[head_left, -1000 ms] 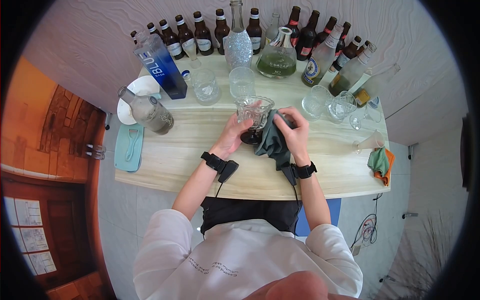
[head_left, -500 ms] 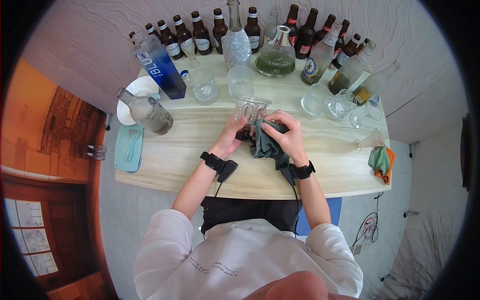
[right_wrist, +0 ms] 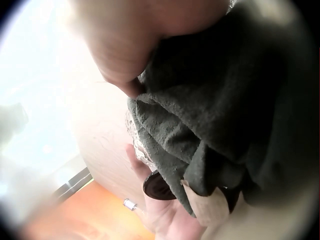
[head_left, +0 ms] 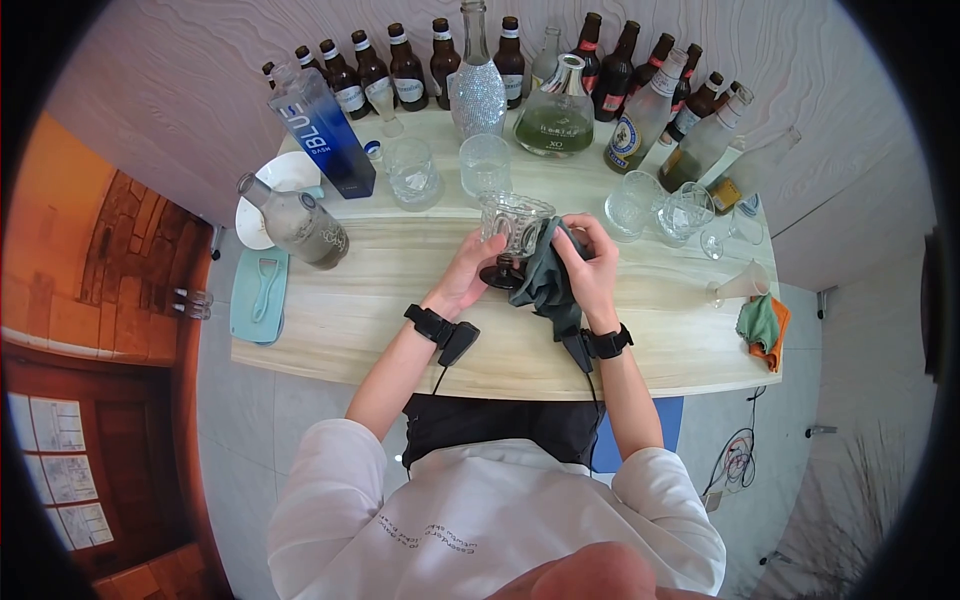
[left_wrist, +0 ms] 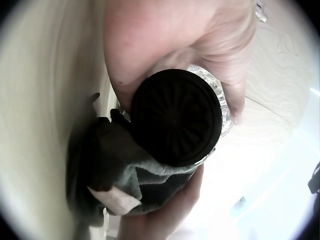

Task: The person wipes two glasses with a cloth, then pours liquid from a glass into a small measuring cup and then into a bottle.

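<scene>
A clear patterned glass goblet (head_left: 519, 222) with a dark foot is held above the table, its bowl tilted toward the right. My left hand (head_left: 466, 268) grips it around the bowl and stem. In the left wrist view the round dark foot (left_wrist: 176, 117) faces the camera and hides most of the bowl. My right hand (head_left: 596, 268) pinches a dark grey-green cloth (head_left: 546, 276) against the goblet's right side. Folds of the cloth (right_wrist: 175, 135) hang below the fingers, a pale tag (right_wrist: 206, 204) showing on it.
Tumblers (head_left: 414, 178) and brown bottles (head_left: 406, 75) line the table's back. A blue bottle (head_left: 325, 140), a grey bottle (head_left: 300, 228) and a peeler (head_left: 265, 288) on a light-blue board (head_left: 246, 318) are at left. A small glass (head_left: 742, 284) stands near folded cloths (head_left: 757, 322) at right.
The cloth and my right hand moved left across the goblet's front, then back to its right side. The goblet turned slightly in my left hand.
</scene>
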`<state>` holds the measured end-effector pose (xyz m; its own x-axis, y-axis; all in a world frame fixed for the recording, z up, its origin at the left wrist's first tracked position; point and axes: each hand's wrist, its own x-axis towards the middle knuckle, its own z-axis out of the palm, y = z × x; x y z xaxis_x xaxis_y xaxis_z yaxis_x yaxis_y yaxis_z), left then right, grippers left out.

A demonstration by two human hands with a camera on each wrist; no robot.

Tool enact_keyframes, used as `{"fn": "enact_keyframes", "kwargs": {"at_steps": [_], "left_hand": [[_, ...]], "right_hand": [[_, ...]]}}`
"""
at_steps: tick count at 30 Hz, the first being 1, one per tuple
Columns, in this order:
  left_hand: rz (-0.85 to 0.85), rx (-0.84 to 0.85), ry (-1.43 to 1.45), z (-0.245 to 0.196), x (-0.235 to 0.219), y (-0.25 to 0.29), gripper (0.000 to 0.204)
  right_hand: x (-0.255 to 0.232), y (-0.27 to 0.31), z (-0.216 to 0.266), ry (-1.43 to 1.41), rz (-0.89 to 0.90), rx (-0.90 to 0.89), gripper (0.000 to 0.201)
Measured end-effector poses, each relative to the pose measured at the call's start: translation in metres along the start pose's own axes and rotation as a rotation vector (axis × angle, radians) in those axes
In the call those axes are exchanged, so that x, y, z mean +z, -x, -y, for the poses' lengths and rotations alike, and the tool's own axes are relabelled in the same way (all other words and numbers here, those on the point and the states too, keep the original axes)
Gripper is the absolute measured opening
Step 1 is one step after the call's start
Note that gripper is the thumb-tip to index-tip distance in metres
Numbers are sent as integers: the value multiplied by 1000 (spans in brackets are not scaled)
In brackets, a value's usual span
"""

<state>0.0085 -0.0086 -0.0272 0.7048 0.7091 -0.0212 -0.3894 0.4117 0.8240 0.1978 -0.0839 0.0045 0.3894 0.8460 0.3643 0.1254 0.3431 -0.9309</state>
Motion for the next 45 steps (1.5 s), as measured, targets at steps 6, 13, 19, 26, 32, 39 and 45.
{"fn": "enact_keyframes", "kwargs": {"at_steps": [6,13,19,26,32,39,45], "left_hand": [[-75,-71,100,-1,-2,1,67],[-133,-29,27,7,-5,1,62],[-162,-126,108,7,-5,-1,59],[-149,-121,158,5,-11,-3,63],[-129,-130,144,0,-2,-2,60],[-2,-98,236,-2,6,-4,58],[39,-62,304,-6,7,-5,61]], "right_hand": [[-4,-1,-5,201,133,9,14],[0,0,13,222,230,-11,15],[1,0,21,214,292,-53,16],[2,-1,20,224,277,-77,16],[-4,-3,9,299,113,-60,13],[-6,-4,-3,48,-124,54,16],[-5,-4,-4,204,28,44,15]]}}
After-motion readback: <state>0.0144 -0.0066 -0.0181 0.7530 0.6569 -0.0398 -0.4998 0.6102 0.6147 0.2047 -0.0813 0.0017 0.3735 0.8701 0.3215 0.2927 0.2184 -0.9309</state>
